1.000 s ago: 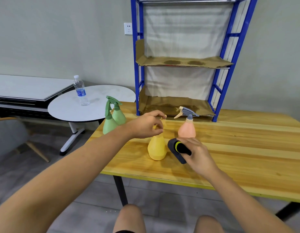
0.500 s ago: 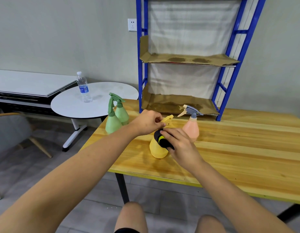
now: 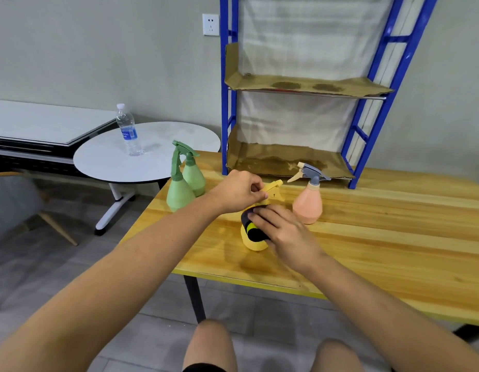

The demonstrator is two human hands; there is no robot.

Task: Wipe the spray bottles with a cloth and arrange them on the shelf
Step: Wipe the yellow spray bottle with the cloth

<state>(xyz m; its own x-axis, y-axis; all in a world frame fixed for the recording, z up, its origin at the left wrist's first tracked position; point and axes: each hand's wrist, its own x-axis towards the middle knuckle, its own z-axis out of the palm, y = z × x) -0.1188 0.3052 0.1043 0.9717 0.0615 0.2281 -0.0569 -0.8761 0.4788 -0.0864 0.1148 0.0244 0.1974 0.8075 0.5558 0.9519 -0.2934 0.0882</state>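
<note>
A yellow spray bottle (image 3: 254,244) stands on the wooden table (image 3: 380,237). My left hand (image 3: 239,190) grips its yellow spray head from above. My right hand (image 3: 282,230) holds a folded black cloth with a yellow-green stripe (image 3: 253,230) and presses it against the bottle's body. A pink spray bottle with a grey head (image 3: 307,204) stands just right of it. Two green spray bottles (image 3: 180,190) stand together at the table's left end. The blue shelf (image 3: 367,124) with cardboard-lined levels stands at the back of the table.
A round white side table (image 3: 104,159) left of the wooden table carries a clear water bottle (image 3: 128,131). A grey chair (image 3: 15,202) stands at the far left. A wall socket (image 3: 210,24) sits left of the shelf. My knees show below the table's front edge.
My right hand has carried the black cloth from in front of the pink bottle leftward onto the yellow bottle's body. My left hand has stayed on the yellow spray head.
</note>
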